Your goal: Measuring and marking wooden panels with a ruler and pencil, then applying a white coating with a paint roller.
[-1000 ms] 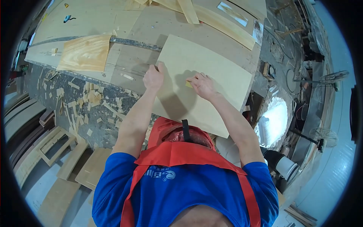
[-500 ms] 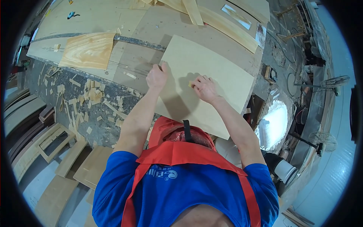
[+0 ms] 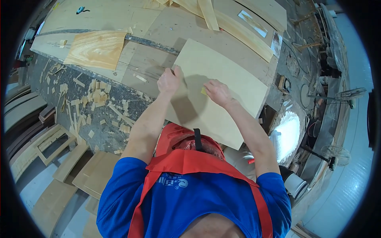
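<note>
A large pale thin board point(image 3: 234, 75) lies at a slant on the workbench in front of me. My left hand point(image 3: 168, 81) is closed at its left edge, fingers curled in. Exactly how the fingertips meet the edge is hidden. Over the middle of the board, my right hand point(image 3: 218, 93) pinches a small yellow piece point(image 3: 204, 91) against the surface. What that piece is made of cannot be told. Shadows of both hands and of my head fall across the board.
A wood-grained sheet point(image 3: 97, 48) lies at left on the workbench point(image 3: 149, 59), with long veneer strips point(image 3: 238, 33) at the back. Offcuts point(image 3: 97, 95) litter the floor. Wooden panels and frames point(image 3: 55, 144) stand lower left; fans point(image 3: 335, 154) stand at right.
The view has shifted slightly, so the bench sits a little to the right. My right hand and the yellow piece have shifted slightly on the board; the left hand stays at the edge.
</note>
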A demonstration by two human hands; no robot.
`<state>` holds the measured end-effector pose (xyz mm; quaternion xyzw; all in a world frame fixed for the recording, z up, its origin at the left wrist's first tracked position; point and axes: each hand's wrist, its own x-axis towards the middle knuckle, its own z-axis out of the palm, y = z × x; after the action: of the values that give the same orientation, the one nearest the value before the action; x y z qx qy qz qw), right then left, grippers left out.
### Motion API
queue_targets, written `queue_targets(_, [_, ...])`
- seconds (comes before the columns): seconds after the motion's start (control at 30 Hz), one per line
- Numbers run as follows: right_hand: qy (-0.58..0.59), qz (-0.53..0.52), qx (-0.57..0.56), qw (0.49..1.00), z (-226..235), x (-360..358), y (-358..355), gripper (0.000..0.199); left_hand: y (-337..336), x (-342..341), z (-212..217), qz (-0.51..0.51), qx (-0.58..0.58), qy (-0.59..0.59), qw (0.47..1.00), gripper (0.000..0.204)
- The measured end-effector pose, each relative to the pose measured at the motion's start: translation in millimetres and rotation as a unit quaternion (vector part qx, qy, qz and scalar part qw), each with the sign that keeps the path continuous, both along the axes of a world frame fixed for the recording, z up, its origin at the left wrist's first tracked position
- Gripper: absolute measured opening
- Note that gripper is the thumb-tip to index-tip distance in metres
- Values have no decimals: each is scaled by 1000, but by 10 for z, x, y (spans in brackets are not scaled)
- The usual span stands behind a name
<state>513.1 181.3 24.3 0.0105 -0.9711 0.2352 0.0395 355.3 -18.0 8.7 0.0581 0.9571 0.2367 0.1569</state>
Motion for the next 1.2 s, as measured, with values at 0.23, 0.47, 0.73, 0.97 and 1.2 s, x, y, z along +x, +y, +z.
queue_targets(0.23, [-155, 181, 155, 959, 241, -524, -52, 17, -162, -74, 122, 24, 30, 52, 998, 56])
queue_targets(0.47, [-135, 258, 185, 939, 186, -367, -65, 13, -127, 193, 16, 44, 77, -4, 996, 60])
queue_targets(0.73, [-129, 287, 167, 934, 195, -523, 55, 14, -93, 72, 175, 37, 87, -8, 995, 60])
queue_targets(0.97, [-101, 281, 123, 947, 180, -467, 155, 14, -90, 33, 50, 44, 73, 1, 996, 59])
queue_targets(1.2, [-109, 282, 135, 944, 129, -428, 162, 7, -85, 55, 63, 29, 68, 0, 997, 59])
